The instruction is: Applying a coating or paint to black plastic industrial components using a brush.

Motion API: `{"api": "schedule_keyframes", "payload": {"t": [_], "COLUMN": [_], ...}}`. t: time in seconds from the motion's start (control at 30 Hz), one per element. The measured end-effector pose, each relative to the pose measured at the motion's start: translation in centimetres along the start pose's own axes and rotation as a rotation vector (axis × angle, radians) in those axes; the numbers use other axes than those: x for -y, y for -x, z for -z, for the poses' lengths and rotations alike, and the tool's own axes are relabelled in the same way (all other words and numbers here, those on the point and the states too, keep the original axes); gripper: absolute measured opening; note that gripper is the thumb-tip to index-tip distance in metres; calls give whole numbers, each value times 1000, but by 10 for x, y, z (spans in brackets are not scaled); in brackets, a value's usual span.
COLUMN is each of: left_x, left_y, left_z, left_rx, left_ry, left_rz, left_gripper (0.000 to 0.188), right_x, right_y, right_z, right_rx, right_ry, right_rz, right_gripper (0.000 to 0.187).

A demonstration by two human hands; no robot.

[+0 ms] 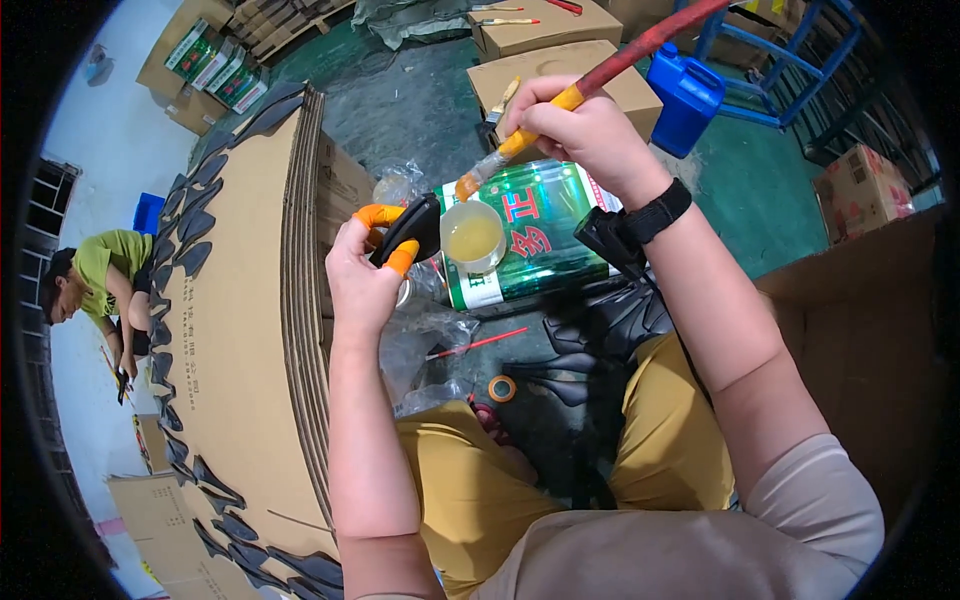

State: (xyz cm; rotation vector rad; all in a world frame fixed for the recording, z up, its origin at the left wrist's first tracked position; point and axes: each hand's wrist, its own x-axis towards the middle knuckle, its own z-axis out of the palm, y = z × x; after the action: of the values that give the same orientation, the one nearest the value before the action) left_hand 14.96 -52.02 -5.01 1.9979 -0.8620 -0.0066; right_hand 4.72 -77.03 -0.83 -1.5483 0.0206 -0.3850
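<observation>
My left hand point(365, 265) grips a black curved piece point(415, 228) that looks like a shoe sole; orange finger covers sit on its thumb and a finger. In my right hand point(585, 130) is a paintbrush point(540, 125) with a red and yellow handle, slanting down to the left. Its bristles are just above the rim of a cup point(475, 240) of yellowish liquid, close beside the black piece. The cup stands on a green metal can point(550, 270) lying flat. A black strap with a device point(655, 220) circles my right wrist.
Stacked cardboard point(250, 330) on the left carries rows of black pieces point(195, 200). More black pieces point(575, 370), a roll of tape point(502, 389) and a red stick point(485, 341) lie below the can. A blue jug point(685, 95) stands beyond. Another person point(105, 280) crouches far left.
</observation>
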Motion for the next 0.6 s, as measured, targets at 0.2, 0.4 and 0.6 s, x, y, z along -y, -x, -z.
{"api": "schedule_keyframes", "payload": {"t": [0.2,0.4,0.6], "left_x": [-3,-7,-9], "left_y": [4,3,4], "left_z": [-1,-1,2], "left_rx": [-13,-14,-15], "left_ry": [-5,-43,-108], "left_rz": [49,24,-28], "left_gripper": [38,37,38], "right_x": [13,9,15], "right_y": [5,3,3], "right_z": [-8,-6,-17], "right_rx": [-7,-12,13], "right_ry": [-89,156,-14], "right_rz": [12,104,49], "right_gripper": [15,15,15]}}
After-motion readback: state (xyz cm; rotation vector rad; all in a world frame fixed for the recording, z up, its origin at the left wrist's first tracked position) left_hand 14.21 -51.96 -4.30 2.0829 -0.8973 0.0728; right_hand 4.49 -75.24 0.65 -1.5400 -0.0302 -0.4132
